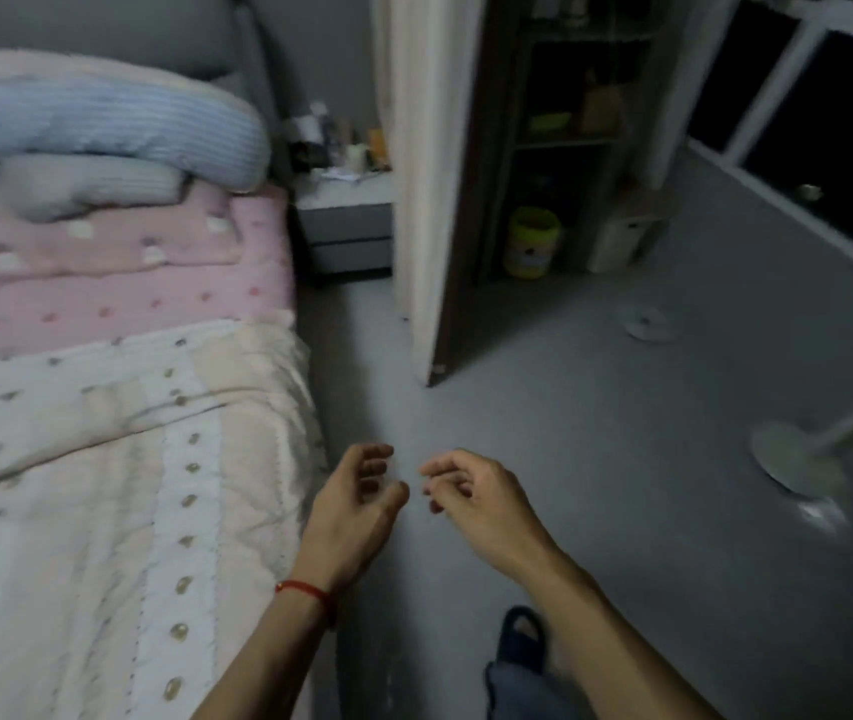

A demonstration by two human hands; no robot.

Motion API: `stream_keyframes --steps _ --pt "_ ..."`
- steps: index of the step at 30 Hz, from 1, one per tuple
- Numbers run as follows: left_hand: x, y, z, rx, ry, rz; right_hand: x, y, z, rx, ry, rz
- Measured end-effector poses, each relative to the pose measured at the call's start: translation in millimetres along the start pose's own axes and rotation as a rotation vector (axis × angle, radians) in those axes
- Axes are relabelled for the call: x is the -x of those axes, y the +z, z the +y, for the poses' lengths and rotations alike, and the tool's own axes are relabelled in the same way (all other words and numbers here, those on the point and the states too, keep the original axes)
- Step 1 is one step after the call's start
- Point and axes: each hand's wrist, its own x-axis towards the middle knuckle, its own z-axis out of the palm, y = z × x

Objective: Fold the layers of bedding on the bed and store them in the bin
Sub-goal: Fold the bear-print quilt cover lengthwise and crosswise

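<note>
cream quilt (102, 485) flat, lengthwise on bed | left hand (356, 517), right hand (476, 504) empty

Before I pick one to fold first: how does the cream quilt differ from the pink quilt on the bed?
The cream quilt is pale with a white stripe and olive-grey dots; the pink quilt has white and reddish dots. The cream one lies nearest the left hand, covering the bed's near end; the pink one lies farther up, partly under a blue pillow. Both are spread flat, unfolded, and untouched.
</note>
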Motion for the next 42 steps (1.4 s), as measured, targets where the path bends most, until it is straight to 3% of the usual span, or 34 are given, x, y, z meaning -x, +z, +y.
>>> stream_keyframes --steps 6,11,14,24,31,35,40,42 --pt "-88 -61 0 -0.064 -0.227 0.344 -156 39 -39 0.076 -0.074 -0.362" --pt "-130 -131 -4 0.012 -0.352 0.575 -261 100 -88 0.226 -0.106 -0.584" --pt "-169 -164 -17 0.099 -0.395 0.649 -315 131 -100 0.308 -0.125 -0.634" --pt "-312 -218 -72 0.177 -0.533 0.620 -479 208 -99 0.572 -0.061 -0.651" --pt "-377 -253 -100 0.140 -0.731 0.631 -632 306 -88 0.863 -0.109 -0.825" --pt "-421 -266 -118 0.146 -0.884 0.666 -717 371 -66 1.026 -0.160 -0.999" --pt "-447 -267 -135 0.142 -0.958 0.634 -776 409 -41 1.196 -0.309 -1.072" --pt "-448 -263 -141 0.141 -1.006 0.618 -783 417 -31 1.231 -0.353 -1.013"
